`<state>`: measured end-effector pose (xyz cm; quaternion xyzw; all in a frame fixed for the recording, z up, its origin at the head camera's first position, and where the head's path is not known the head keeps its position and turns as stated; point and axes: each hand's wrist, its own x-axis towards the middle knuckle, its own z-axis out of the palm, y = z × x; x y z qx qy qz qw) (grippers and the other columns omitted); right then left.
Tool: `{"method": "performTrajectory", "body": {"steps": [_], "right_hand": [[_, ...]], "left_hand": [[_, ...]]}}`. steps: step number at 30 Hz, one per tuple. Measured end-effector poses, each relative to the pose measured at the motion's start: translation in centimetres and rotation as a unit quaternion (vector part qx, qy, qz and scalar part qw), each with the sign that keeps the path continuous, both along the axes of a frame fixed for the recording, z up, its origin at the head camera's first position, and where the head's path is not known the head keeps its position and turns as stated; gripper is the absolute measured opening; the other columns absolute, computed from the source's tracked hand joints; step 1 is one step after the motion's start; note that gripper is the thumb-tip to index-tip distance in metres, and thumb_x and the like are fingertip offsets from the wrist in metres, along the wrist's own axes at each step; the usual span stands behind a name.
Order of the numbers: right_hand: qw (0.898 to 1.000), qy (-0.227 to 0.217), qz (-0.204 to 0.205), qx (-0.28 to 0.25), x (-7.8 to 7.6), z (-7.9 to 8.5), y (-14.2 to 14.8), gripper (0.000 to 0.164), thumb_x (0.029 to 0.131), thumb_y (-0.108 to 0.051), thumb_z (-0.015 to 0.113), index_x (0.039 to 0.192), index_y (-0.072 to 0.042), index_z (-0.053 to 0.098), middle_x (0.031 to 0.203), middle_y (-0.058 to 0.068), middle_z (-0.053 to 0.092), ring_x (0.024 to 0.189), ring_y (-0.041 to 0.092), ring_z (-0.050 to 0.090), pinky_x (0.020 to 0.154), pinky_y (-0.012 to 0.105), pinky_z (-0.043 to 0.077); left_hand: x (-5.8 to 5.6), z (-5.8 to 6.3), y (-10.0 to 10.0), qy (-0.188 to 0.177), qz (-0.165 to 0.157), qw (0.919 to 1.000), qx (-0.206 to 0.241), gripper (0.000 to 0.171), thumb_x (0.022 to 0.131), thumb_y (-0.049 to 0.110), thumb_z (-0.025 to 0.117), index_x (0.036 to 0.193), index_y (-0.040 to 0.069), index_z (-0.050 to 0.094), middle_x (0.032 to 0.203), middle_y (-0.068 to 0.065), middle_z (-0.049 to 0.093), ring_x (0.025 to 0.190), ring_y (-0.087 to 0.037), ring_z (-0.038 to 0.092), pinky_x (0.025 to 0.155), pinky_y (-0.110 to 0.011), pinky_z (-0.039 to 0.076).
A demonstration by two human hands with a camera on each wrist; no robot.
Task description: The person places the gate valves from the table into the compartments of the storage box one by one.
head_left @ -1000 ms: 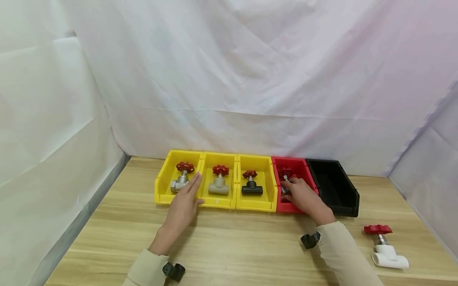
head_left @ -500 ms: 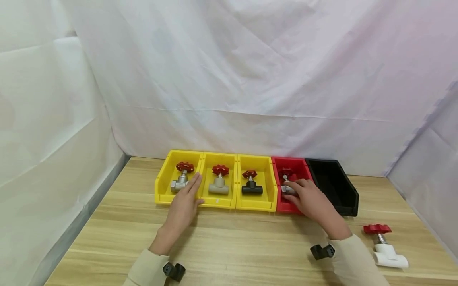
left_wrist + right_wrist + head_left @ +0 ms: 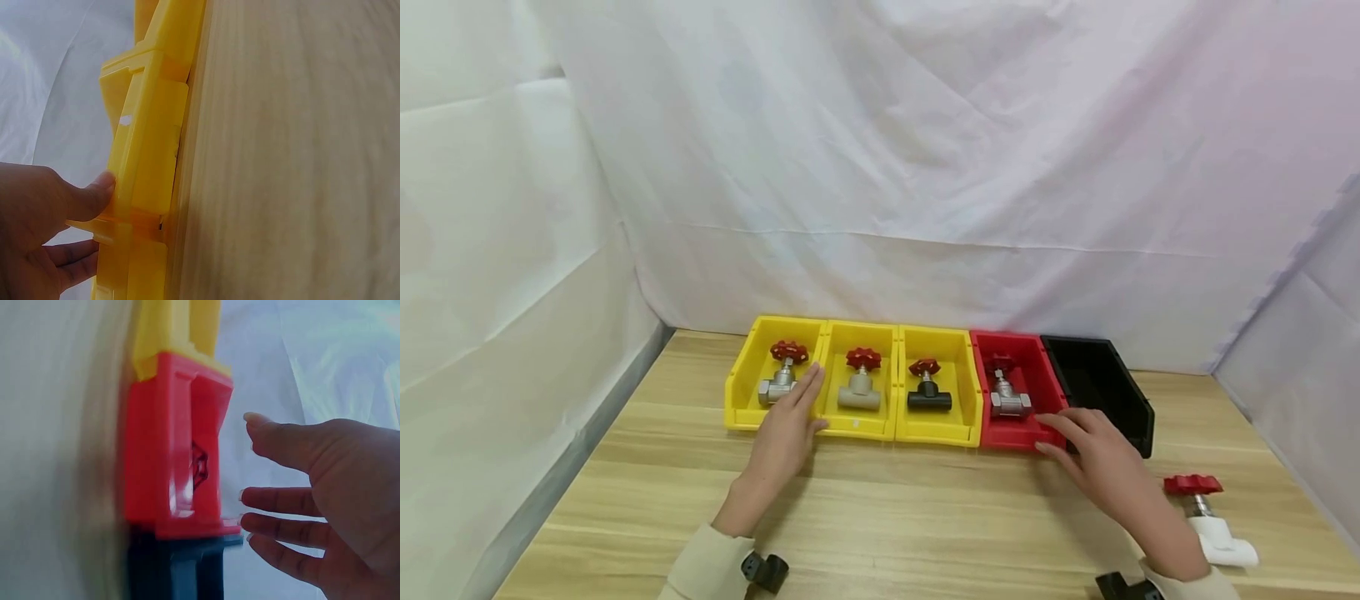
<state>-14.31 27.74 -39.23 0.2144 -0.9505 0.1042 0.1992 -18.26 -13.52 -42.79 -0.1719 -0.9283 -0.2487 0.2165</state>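
Note:
My left hand rests at the wall between the two leftmost yellow bins, fingers straight along it. In the left wrist view its thumb touches the front rim of the second bin, with other fingers across the dividing wall. A metal gate valve with a red handwheel stands in the red bin. My right hand hovers at that bin's front right corner, fingers spread and nothing between them. The right wrist view shows the same hand beside the red bin, apart from the handwheel.
The yellow bins hold a metal valve, a beige valve and a black valve. A black bin ends the row. A white valve lies on the wooden table at right, partly behind my right forearm. White sheeting stands behind.
My right hand has let go of the metal valve in the red bin and moved back to the right, leaving the valve in full view. The left hand has stayed in place.

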Motion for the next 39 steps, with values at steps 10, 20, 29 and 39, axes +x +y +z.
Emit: {"method": "performTrajectory", "body": {"steps": [10, 20, 29, 39], "right_hand": [[0.999, -0.013, -0.037, 0.006, 3.2, -0.5, 3.4, 0.042, 0.072, -0.022, 0.084, 0.110, -0.016, 0.069, 0.102, 0.007, 0.061, 0.095, 0.029, 0.055, 0.073, 0.051, 0.053], [0.998, -0.022, -0.058, 0.007, 5.2, -0.9, 7.0, 0.045, 0.071, -0.021, 0.084, 0.112, -0.017, 0.067, 0.101, 0.006, 0.060, 0.094, 0.030, 0.056, 0.072, 0.053, 0.051], [0.997, -0.019, -0.066, 0.023, 6.3, -2.2, 9.9, 0.042, 0.072, -0.024, 0.083, 0.111, -0.019, 0.067, 0.100, 0.000, 0.059, 0.086, 0.024, 0.056, 0.065, 0.044, 0.050], [0.988, -0.065, -0.137, 0.013, 7.5, -3.0, 13.1, 0.039, 0.067, -0.027, 0.086, 0.100, -0.014, 0.069, 0.098, 0.011, 0.062, 0.089, 0.038, 0.054, 0.066, 0.058, 0.046]], "left_hand": [[0.1, -0.2, 0.0, 0.002, 0.002, 1.0000, 0.000, 0.074, 0.078, 0.007, 0.079, 0.143, 0.002, 0.043, 0.148, -0.011, 0.040, 0.097, -0.037, 0.061, 0.076, -0.041, 0.055], [0.2, -0.4, 0.0, -0.001, 0.002, 1.0000, -0.004, 0.075, 0.078, 0.008, 0.079, 0.143, 0.003, 0.042, 0.148, -0.011, 0.040, 0.100, -0.037, 0.061, 0.077, -0.040, 0.055], [0.1, -0.2, 0.1, 0.002, 0.003, 1.0000, -0.007, 0.074, 0.079, 0.008, 0.078, 0.143, 0.002, 0.042, 0.148, -0.011, 0.040, 0.096, -0.036, 0.061, 0.077, -0.041, 0.055], [0.0, -0.2, 0.0, 0.004, 0.005, 0.9999, -0.010, 0.074, 0.079, 0.008, 0.078, 0.144, 0.003, 0.042, 0.148, -0.010, 0.040, 0.098, -0.036, 0.060, 0.079, -0.043, 0.054]]}}
